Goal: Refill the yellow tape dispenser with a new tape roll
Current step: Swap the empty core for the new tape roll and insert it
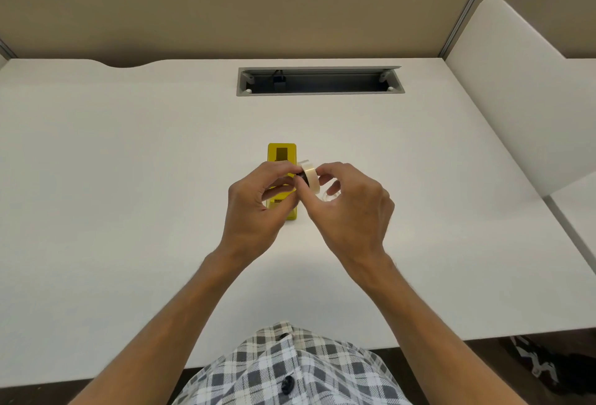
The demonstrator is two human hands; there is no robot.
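Note:
The yellow tape dispenser [282,153] lies on the white desk [129,162], its near half hidden behind my left hand [258,201]. A cream tape roll [310,176] is held upright just above and right of the dispenser. A small black core [302,176] sits at the roll's left face, pinched by my left fingers. My right hand [350,208] grips the roll from the right. A clear ring-shaped piece [332,193], maybe an empty spool, shows under my right fingers.
A grey cable tray opening [319,80] is set into the desk at the back. A white divider panel [516,91] stands at the right. Tan partition walls run along the back. The desk's front edge is near my body.

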